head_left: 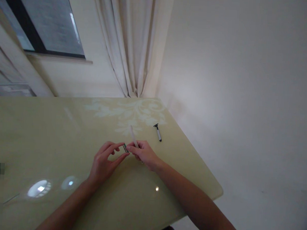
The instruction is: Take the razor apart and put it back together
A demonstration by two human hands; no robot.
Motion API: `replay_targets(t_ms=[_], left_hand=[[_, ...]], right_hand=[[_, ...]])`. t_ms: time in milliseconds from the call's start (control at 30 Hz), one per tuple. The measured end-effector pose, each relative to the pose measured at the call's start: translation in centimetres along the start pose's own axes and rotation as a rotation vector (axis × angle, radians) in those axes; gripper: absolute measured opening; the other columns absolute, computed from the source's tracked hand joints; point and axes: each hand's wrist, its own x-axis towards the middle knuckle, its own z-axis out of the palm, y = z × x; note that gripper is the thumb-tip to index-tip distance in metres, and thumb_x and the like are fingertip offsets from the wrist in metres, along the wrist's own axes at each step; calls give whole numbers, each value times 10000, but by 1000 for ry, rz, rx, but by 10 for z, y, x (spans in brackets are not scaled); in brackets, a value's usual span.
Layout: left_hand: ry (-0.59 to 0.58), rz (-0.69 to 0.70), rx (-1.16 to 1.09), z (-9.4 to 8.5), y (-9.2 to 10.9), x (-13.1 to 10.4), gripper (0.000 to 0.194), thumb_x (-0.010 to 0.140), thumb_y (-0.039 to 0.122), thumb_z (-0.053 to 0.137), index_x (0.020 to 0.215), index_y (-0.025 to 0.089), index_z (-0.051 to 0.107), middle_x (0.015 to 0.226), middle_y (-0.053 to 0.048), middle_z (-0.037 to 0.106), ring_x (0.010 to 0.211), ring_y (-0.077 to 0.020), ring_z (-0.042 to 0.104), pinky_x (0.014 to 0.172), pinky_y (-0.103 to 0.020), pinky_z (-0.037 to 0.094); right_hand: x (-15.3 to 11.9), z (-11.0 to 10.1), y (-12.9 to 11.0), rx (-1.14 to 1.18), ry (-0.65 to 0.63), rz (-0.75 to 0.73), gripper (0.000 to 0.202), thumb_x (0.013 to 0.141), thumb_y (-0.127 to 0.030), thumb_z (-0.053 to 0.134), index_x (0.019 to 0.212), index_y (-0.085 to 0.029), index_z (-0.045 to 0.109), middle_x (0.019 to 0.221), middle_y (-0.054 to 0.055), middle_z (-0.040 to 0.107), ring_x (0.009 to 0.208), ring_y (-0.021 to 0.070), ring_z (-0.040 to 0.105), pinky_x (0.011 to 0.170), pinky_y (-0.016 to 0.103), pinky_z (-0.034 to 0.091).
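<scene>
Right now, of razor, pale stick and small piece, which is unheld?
The razor, lying on the table; the left hand pinches the small piece, the right hand holds the pale stick.

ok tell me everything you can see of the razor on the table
The slim razor with a grey handle and black head has a black butt end and looks like plastic. It lies on the glossy, pale yellow-green tabletop, its crosswise head at the far end. Only the tabletop touches it; the bare right hand is nearby but apart.
</scene>
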Motion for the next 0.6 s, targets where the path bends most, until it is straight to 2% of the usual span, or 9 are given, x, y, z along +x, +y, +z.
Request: replay_targets(t_ms=[300, 433, 600], left_hand=[[-73, -64, -65, 10, 4, -4, 381, 910, 418, 734, 1252, 258, 683, 894, -8, 627, 696, -148, 547, 684, -288, 522], [-73, -92, -110, 12, 7, -3, 326, 916, 353, 706, 1224, 251, 677, 906, -11, 628, 699, -143, 541, 686, -280, 513], [-40, -129, -142, 17, 5, -1, 293, 885, 338, 738, 1142, 231, 649, 896, 6, 628, 682, -134, 529, 654, -260, 482]], right_hand=[[1, -6, -1, 0, 22, -8, 354, 725, -501, 826, 757, -186, 667, 517, -90, 407, 457, 74, 270, 453, 264, 154], [2, -8, -1, -22, 4, -32, 328, 740, -482, 809, 755, -184, 673, 515, -85, 416, 453, 74, 288, 452, 260, 157], [6, -3, 2, 17, 53, -55, 286, 719, -427, 802, 745, -182, 656, 509, -86, 437, 433, 67, 302, 436, 253, 158]])
